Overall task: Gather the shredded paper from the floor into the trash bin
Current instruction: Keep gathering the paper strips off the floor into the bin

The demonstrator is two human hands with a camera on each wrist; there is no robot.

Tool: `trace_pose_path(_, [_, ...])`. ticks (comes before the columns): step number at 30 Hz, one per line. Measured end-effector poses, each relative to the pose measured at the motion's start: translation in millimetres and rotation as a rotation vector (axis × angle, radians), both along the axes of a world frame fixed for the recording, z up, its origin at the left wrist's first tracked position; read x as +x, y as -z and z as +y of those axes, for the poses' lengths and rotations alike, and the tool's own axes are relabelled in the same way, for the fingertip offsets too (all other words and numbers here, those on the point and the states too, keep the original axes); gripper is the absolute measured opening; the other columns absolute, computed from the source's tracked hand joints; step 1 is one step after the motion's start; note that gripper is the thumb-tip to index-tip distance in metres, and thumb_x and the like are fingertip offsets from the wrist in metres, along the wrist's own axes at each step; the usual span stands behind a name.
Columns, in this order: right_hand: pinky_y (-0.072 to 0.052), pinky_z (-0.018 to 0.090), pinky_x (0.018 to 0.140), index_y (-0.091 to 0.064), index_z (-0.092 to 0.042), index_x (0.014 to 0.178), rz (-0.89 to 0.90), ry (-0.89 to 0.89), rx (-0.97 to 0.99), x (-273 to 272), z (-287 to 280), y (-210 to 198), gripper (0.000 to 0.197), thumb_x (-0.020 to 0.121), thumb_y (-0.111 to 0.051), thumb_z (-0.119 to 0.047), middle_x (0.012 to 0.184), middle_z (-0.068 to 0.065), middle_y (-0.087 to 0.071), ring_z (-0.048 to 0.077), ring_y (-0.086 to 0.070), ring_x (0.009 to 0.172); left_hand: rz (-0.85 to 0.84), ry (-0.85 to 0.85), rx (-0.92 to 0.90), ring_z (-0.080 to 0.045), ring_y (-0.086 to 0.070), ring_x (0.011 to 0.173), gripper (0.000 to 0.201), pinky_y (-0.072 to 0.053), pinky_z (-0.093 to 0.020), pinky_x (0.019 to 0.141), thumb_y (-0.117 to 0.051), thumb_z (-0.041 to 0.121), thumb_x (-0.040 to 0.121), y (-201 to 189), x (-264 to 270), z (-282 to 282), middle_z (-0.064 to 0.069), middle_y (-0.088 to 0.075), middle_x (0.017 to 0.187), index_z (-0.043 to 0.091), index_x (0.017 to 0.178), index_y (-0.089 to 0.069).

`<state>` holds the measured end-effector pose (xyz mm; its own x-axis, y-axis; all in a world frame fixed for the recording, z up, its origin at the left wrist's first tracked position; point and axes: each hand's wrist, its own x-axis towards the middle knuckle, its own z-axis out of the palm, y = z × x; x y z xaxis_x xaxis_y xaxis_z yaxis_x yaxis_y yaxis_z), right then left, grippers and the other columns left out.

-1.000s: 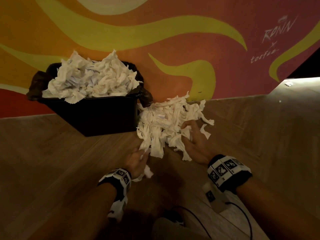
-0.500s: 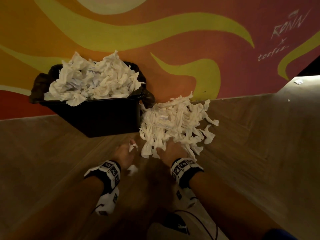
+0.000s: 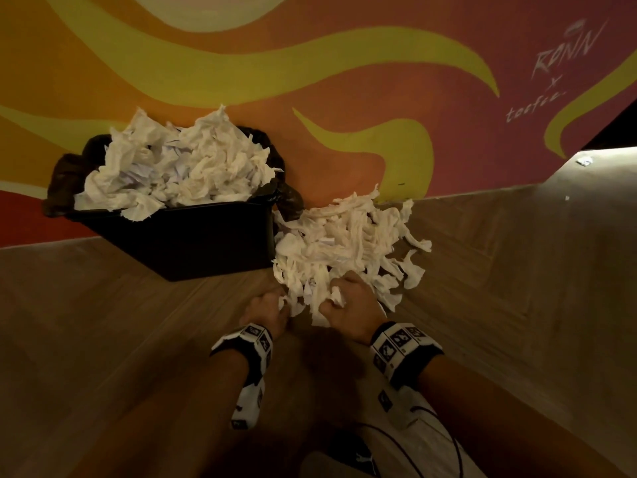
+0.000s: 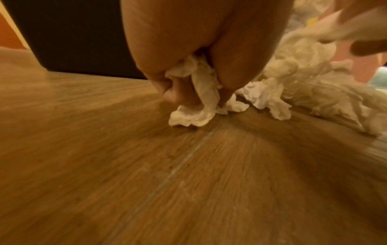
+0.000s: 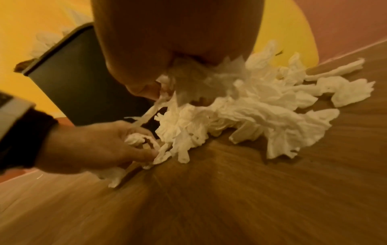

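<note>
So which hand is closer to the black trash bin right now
Left. The left hand grips shreds on the floor just below the trash bin near its right corner. The right hand grips into the paper pile, further to the bin's right.

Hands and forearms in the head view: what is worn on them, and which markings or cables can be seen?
Both forearms are bare, without sleeves. The left hand and the right hand wear no gloves. Each wrist carries a black band with white square tags printed with black patterns. A thin black cable runs below the right wrist.
</note>
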<state>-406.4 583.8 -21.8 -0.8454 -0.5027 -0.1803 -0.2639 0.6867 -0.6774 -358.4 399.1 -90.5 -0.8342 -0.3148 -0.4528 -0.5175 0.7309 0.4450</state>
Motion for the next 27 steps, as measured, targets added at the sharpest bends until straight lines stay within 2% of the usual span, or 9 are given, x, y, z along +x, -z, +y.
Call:
trace_pose_path(3, [-0.043, 0.026, 0.071, -0.060, -0.019, 0.082, 0.031, 0.024, -0.081, -5.4, 11.3, -6.9, 0.013, 0.074, -0.065, -0.028, 0.092, -0.006, -0.055, 0.008, -0.053, 0.080, 0.019, 0.045, 0.079, -0.031, -0.053, 0.117, 0.032, -0.045, -0.043, 0.099, -0.045, 0.028, 0.098, 0.8, 2.0, -6.9, -0.012, -0.057, 0.126, 0.016, 0.127, -0.054])
trace_pose_path(5, [-0.043, 0.021, 0.064, -0.062, -0.019, 0.083, 0.030, 0.068, -0.142, -10.4, 18.1, -12.8, 0.011, 0.074, -0.069, -0.020, 0.080, -0.010, -0.060, 0.000, -0.054, 0.068, 0.092, 0.049, 0.158, -0.029, -0.057, 0.111, 0.026, -0.046, -0.041, 0.097, -0.042, 0.025, 0.100, -5.0, 5.4, -9.6, -0.009, -0.060, 0.119, 0.018, 0.123, -0.053])
trace_pose_path(7, [-0.043, 0.013, 0.053, -0.057, -0.024, 0.081, 0.017, 0.097, -0.199, -14.9, 22.4, -20.3, 0.016, 0.076, -0.069, -0.015, 0.072, -0.012, -0.059, -0.002, -0.054, 0.060, 0.190, -0.019, 0.271, -0.028, -0.061, 0.099, 0.022, -0.051, -0.043, 0.088, -0.041, 0.023, 0.100, -14.2, 12.1, -11.1, -0.006, -0.060, 0.109, 0.027, 0.121, -0.045])
trace_pose_path(10, [-0.037, 0.010, 0.044, -0.060, -0.026, 0.097, 0.029, 0.135, -0.293, -21.4, 25.7, -30.2, 0.024, 0.082, -0.063, -0.008, 0.071, -0.006, -0.062, 0.001, -0.048, 0.046, 0.423, -0.102, 0.278, -0.018, -0.058, 0.089, 0.026, -0.051, -0.037, 0.076, -0.043, 0.019, 0.097, -27.0, 23.1, -13.9, 0.002, -0.053, 0.103, 0.041, 0.108, -0.033])
trace_pose_path(12, [-0.036, 0.004, 0.050, -0.065, -0.025, 0.105, 0.059, 0.164, -0.325, -26.2, 24.7, -39.7, 0.023, 0.088, -0.056, -0.012, 0.080, -0.005, -0.067, -0.004, -0.051, 0.053, 0.602, -0.070, 0.204, -0.007, -0.050, 0.083, 0.024, -0.041, -0.027, 0.071, -0.046, 0.016, 0.095, -38.5, 25.4, -16.6, 0.006, -0.044, 0.101, 0.035, 0.103, -0.034])
trace_pose_path(15, [-0.037, -0.001, 0.063, -0.068, -0.022, 0.097, 0.143, 0.186, -0.316, -35.0, 23.8, -57.8, 0.025, 0.088, -0.050, -0.036, 0.083, -0.020, -0.063, -0.015, -0.056, 0.074, 0.733, -0.005, 0.095, -0.002, -0.037, 0.078, 0.012, -0.030, -0.016, 0.070, -0.048, 0.015, 0.091, -61.6, 21.1, -20.8, 0.003, -0.037, 0.103, 0.015, 0.102, -0.042])
trace_pose_path(19, [-0.042, 0.017, 0.058, -0.063, -0.024, 0.079, 0.179, 0.132, -0.215, -47.2, 25.1, -77.6, 0.005, 0.084, -0.063, -0.025, 0.072, -0.009, -0.064, 0.001, -0.058, 0.065, 0.855, 0.009, 0.086, -0.004, -0.038, 0.078, 0.023, -0.029, -0.015, 0.068, -0.047, 0.025, 0.085, -98.9, 12.9, -27.1, 0.000, -0.044, 0.098, 0.005, 0.097, -0.049])
trace_pose_path(23, [-0.042, 0.023, 0.067, -0.054, -0.035, 0.069, 0.230, 0.083, -0.219, -59.7, 22.8, -98.0, 0.032, 0.077, -0.063, -0.005, 0.082, -0.007, -0.058, 0.011, -0.056, 0.076, 0.924, -0.052, 0.166, -0.001, -0.049, 0.058, 0.014, -0.035, -0.011, 0.051, -0.050, 0.026, 0.086, -136.4, 5.0, -24.1, 0.011, -0.049, 0.069, 0.015, 0.083, -0.044])
trace_pose_path(27, [-0.050, 0.022, 0.073, -0.059, -0.035, 0.071, 0.198, 0.111, -0.385, -67.3, 16.9, -118.2, 0.039, 0.086, -0.055, 0.000, 0.096, 0.001, -0.064, 0.018, -0.060, 0.086, 1.000, 0.004, 0.116, -0.013, -0.047, 0.061, 0.012, -0.030, -0.019, 0.056, -0.056, 0.008, 0.090, -165.1, -4.6, -24.6, 0.006, -0.051, 0.072, 0.005, 0.082, -0.048])
